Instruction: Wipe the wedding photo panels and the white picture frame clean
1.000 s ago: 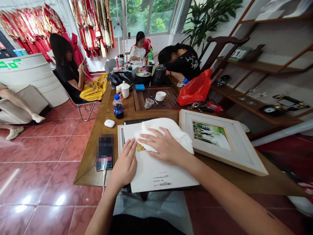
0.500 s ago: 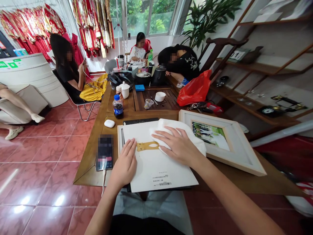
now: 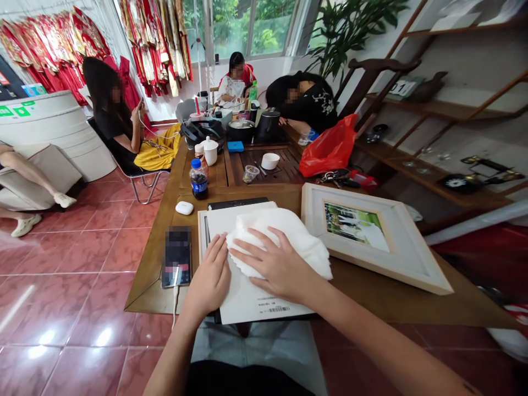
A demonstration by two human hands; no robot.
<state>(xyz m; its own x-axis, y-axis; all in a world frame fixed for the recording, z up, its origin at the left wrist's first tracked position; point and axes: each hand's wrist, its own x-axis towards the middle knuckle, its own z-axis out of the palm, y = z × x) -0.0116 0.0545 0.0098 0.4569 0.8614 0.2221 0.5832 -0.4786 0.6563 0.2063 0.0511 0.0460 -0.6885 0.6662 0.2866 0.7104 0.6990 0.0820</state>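
1. Head view, right hand (image 3: 280,264): it lies palm down with the fingers spread, pinching nothing. A bunched white cloth (image 3: 276,236) sits directly under the palm and fingers, and its folds bulge out beyond the fingertips and past the outer side of the hand.

2. Same view, left hand (image 3: 210,278): it lies flat, palm down, with the fingers slightly apart, on a white sheet of paper (image 3: 264,300). Its fingertips are just beside the cloth's left edge. The sheet runs under both hands and the cloth, and a barcode label (image 3: 278,309) is printed on it nearer the wrists.

3. Left of the left hand, a smartphone (image 3: 177,256) lies on the wooden table (image 3: 144,291) with a white charging cable (image 3: 175,300) hanging off the table edge. Beyond that hand is a white earbud case (image 3: 184,208).

4. Right of the right hand, a white-framed wedding photo (image 3: 396,264) lies flat on the table, near the cloth but apart from it. Farther ahead is a red plastic bag (image 3: 330,143).
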